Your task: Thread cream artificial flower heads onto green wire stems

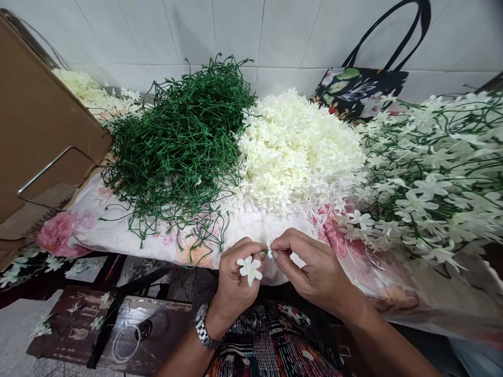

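Note:
My left hand (238, 272), with a metal watch at its wrist, is closed round a green stem that bears a white flower (250, 269). The stem is mostly hidden by the fingers. Just to the right, my right hand (310, 264) pinches a small white flower (270, 251) at the tip of the green stem between the two hands. Beyond them lie a heap of green stems (184, 136) on the left and a heap of loose cream-white flowers (294, 149) in the middle. Finished-looking white flowers on green stems (428, 193) are piled at the right.
The heaps rest on a flowered cloth (153, 230). A cardboard box (43, 115) stands at the left, and a dark floral bag (359, 91) leans on the tiled wall. Below left is a brown stool (161, 319) with a clear round container (126, 343).

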Tool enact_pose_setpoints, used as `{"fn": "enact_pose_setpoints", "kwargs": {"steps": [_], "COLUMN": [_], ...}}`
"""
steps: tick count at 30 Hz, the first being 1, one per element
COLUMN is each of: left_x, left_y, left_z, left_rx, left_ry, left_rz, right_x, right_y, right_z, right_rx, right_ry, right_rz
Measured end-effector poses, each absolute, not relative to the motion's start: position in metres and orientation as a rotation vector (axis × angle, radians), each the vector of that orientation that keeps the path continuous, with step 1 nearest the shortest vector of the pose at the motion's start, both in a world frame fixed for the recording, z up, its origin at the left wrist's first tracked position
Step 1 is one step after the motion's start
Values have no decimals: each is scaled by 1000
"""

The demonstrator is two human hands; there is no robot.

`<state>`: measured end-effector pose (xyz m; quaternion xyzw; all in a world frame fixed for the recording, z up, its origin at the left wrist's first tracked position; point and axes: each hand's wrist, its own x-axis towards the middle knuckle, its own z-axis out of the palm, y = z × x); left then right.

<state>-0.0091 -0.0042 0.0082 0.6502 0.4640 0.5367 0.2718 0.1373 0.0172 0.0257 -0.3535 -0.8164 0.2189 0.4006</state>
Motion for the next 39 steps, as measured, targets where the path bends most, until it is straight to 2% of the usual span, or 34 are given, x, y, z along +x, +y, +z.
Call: {"fn": "enact_pose_setpoints", "kwargs": {"steps": [14,25,39], "left_x": [-7,-13,-15], "left_y": [1,0,-2], "left_z": [2,1,-5], "left_rx": [1646,830,1024], "left_ry": [1275,1112,982], "left_rz": [1383,1259,1244], "right_x": [135,146,144], "right_y": [24,25,25], "right_z": [9,45,43], "right_rx": [-939,-790,-735], "right_ry": [-2065,-2091,-2194], "right_rz": [503,510,561]}}
